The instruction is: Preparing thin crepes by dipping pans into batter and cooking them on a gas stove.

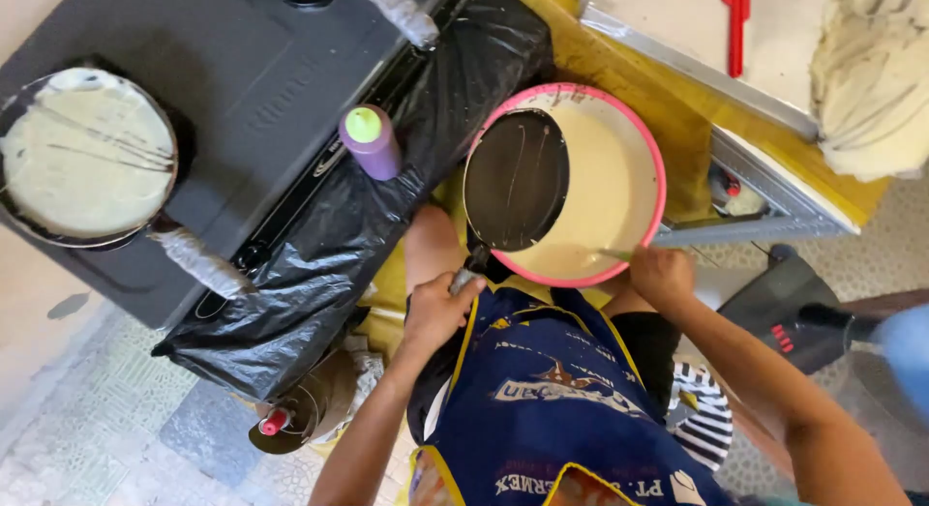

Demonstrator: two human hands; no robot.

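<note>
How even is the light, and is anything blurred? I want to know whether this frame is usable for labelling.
Head view: soft, even daylight with no hard shadows; faint sheen on the dark pan held by the left hand over the pink bowl; right hand sharp; the pale blue shape at the right edge is out of focus; wide-angle bending at the edges.

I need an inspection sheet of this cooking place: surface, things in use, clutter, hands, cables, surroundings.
Surface: dark stove top, partly covered by black plastic sheet.
Things in use: small black pan held tilted over pink-rimmed bowl of pale batter; second pan on the stove, coated with batter.
Clutter: purple bottle with green cap; red spatula; crumpled cloth.
Hands: left hand in a closed grip on the pan handle; right hand at the bowl rim, holding a utensil in the batter.
Cables: nothing seen.
Surroundings: tiled floor.
</note>
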